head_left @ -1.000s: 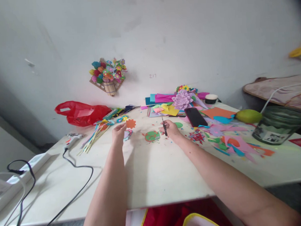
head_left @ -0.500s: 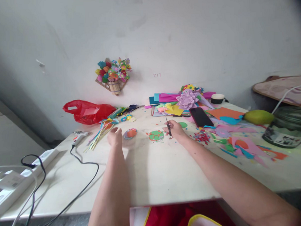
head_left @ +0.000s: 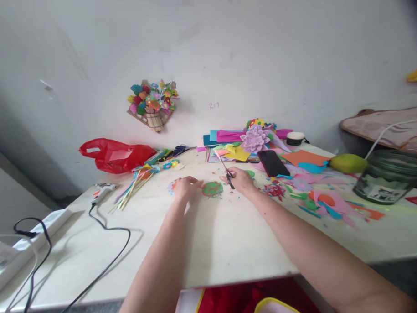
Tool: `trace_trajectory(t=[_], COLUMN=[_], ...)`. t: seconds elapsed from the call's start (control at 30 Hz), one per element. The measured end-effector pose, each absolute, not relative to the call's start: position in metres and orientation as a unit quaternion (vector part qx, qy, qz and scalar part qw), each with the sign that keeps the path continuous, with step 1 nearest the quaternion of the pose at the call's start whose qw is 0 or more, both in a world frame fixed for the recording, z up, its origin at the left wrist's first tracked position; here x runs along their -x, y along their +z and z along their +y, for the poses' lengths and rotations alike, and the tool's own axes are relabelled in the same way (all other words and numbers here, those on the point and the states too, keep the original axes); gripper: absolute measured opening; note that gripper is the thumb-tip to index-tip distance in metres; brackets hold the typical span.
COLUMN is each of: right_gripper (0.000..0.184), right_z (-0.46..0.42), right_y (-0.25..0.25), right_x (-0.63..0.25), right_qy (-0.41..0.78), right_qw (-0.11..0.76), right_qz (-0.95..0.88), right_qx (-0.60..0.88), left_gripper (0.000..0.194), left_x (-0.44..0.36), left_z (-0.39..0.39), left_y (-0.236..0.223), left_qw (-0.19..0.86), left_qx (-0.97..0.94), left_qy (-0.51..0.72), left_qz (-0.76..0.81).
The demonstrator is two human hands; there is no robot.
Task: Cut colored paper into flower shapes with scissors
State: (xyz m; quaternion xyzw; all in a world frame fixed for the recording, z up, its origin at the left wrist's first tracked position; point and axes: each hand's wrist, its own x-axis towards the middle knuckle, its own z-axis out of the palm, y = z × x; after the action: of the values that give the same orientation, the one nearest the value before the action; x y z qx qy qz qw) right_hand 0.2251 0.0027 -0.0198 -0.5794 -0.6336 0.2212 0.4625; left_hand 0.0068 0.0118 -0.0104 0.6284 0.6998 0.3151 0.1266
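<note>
The scissors (head_left: 223, 161) are near the centre of the frame, blades pointing up and slightly left, above the pale bench (head_left: 232, 247). The right hand's (head_left: 241, 179) grip is closed around their dark handles. The left hand (head_left: 186, 187) is palm-down left of centre, fingers bent toward the green disc (head_left: 213, 188); whether its grip has anything in it, I cannot tell. The green disc, with orange bits on it, lies between the 2 hands, and a lilac and orange cutout (head_left: 171, 188) is partly hidden behind the left hand. Right of the right hand are red scraps (head_left: 274, 190), a dark phone (head_left: 273, 163) and, farther right, pink, orange and blue offcuts (head_left: 333, 206) near a glass jar (head_left: 383, 180). Thin sticks (head_left: 134, 191), a glue gun (head_left: 103, 193) and a red plastic bag (head_left: 117, 155) are at left. A flower arrangement (head_left: 153, 106) hangs on the wall, upper left of the frame.
</note>
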Motion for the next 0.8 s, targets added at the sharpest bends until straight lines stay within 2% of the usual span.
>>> trace_trajectory(t=[0.17,0.3,0.57,0.8], right_gripper=[0.026,0.026,0.029,0.036], right_z=[-0.007,-0.008,-0.004,0.011], right_y=[-0.011,-0.011,-0.016,-0.032], right_x=[-0.222,-0.220,-0.221,-0.221], right_qy=[0.132,0.116,0.134,0.215], right_qw=[0.347,0.308,0.334,0.424], right_qz=[-0.667,-0.681,-0.661,-0.667], right_qx=[0.646,0.654,0.659,0.573], left_gripper=[0.050,0.049,0.038,0.034], left_x=[-0.026,-0.030,-0.029,-0.026], left_z=[0.007,0.005,0.008,0.012], left_y=[-0.019,-0.019,-0.020,-0.023], left_qw=[0.064,0.061,0.104,0.074], left_qx=[-0.728,-0.740,-0.717,-0.721], left_qy=[0.222,0.201,0.241,0.259], left_qz=[0.646,0.638,0.645,0.638])
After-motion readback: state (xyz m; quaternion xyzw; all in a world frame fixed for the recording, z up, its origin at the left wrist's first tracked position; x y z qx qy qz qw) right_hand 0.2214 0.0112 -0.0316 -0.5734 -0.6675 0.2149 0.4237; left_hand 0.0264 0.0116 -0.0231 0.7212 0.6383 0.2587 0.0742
